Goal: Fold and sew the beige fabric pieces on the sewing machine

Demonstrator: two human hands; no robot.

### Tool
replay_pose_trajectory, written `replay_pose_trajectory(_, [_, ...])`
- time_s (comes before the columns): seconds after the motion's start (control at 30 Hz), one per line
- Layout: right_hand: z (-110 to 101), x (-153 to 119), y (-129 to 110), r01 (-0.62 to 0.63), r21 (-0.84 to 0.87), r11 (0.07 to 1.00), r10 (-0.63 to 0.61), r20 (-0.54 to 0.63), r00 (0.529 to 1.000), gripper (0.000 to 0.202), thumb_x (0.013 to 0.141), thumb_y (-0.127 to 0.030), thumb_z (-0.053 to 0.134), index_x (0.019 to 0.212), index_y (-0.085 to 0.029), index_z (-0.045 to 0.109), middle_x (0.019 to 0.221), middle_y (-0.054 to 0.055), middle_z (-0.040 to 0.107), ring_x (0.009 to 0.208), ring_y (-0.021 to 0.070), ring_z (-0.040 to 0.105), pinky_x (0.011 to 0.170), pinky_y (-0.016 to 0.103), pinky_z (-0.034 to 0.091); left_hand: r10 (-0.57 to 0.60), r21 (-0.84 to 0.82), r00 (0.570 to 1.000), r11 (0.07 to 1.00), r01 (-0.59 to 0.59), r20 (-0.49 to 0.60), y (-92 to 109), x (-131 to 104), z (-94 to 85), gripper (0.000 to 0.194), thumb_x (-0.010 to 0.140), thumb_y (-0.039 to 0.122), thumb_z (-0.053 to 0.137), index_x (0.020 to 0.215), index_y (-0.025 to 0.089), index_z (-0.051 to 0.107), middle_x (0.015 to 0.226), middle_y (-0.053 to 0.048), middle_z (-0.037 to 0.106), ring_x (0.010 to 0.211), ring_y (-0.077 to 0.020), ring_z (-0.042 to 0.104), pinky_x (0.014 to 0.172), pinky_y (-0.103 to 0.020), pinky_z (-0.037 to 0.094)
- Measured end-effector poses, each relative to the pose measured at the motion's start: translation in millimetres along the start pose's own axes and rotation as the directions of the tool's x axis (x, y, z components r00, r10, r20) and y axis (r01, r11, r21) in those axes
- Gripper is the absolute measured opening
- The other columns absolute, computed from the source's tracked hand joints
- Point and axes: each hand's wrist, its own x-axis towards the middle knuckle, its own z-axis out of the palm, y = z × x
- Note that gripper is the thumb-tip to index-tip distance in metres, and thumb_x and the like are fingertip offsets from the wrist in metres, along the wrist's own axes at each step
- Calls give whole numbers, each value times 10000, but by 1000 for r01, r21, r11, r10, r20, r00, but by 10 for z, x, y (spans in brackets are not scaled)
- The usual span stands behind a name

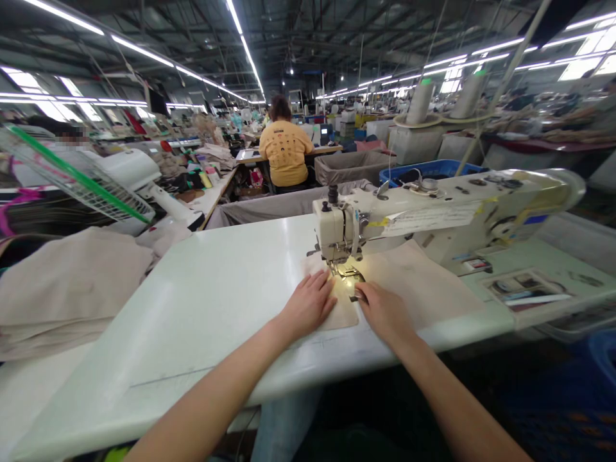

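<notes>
Dark steel is forming the roof [183, 38] of the wide hall around you, with strip lights running beneath it in long rows. A pale green tabletop [216, 308] is spreading under your arms, glossy and rounded along its front edge. A cream sewing machine [332, 224] is standing on its right part, a pile of beige cloth [72, 282] is lying beside its left end, and ahead of you a person in a yellow shirt [285, 154] is sitting, facing away. Your beige fabric [433, 289] is lying flat on the tabletop, passing under the machine's head; it is looking plain and smooth, glowing yellow in the light near the needle. Your left hand [310, 305] is resting open on it, fingers stretched toward the needle area. Your right hand [382, 311] is curling its fingers near a small dark piece [357, 296]; whether it is gripping anything, I cannot tell. The machine and your hands are hiding parts of the fabric, so one layer or several is staying unclear. The frame's bottom edge is cutting off your forearms, and the writing on the machine's paper [428, 219] is blurring beyond reading.
</notes>
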Motion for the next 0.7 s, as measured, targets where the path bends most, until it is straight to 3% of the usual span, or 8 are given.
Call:
replay_pose_trajectory(0.2, [17, -3, 5, 5, -7, 1000, -5, -10, 1000, 240, 1007, -210, 476, 1124, -224, 685, 1111, 56, 737, 956, 198, 699, 751, 271, 476, 22, 2, 999, 1000, -22, 27, -36, -199, -79, 419, 1028, 330, 433, 1396, 143, 505, 1486, -175, 521, 1386, -307, 487, 1129, -503, 430])
replay_pose_trajectory(0.37, [54, -14, 31, 8, -21, 1000, -9, -20, 1000, 239, 987, -185, 482, 1103, -216, 690, 1093, 59, 743, 928, 201, 705, 738, 276, 486, 13, -5, 998, 1000, -12, 60, -49, -455, -312, 425, 1022, 358, 449, 1403, 179, 510, 1505, -146, 506, 1394, -305, 473, 1130, -504, 413])
replay_pose_trajectory(0.47, [73, -24, 54, 34, -15, 999, -34, -47, 998, 253, 977, -175, 475, 1101, -218, 691, 1095, 66, 744, 923, 203, 706, 746, 284, 495, -29, -32, 998, 999, 30, 49, 102, -544, -506, 452, 960, 398, 558, 1368, 205, 534, 1395, -143, 578, 1237, -308, 591, 1005, -460, 509])
replay_pose_trajectory(0.6, [89, -24, 64, 47, -2, 999, -47, -51, 998, 264, 971, -171, 470, 1106, -216, 691, 1121, 76, 740, 933, 213, 708, 759, 294, 508, -45, -29, 975, 998, 52, 216, 329, -547, -597, 272, 889, 385, 637, 1104, 219, 639, 1035, -71, 654, 834, -240, 686, 688, -347, 581])
replay_pose_trajectory(0.7, [70, -25, 58, 49, 41, 998, -46, -59, 997, 262, 971, -182, 468, 1090, -225, 697, 1104, 69, 743, 928, 210, 708, 762, 288, 514, -118, 94, 971, 991, 100, 206, 268, -431, -491, 159, 928, 284, 568, 1030, 184, 637, 1036, -108, 668, 912, -278, 689, 729, -384, 594])
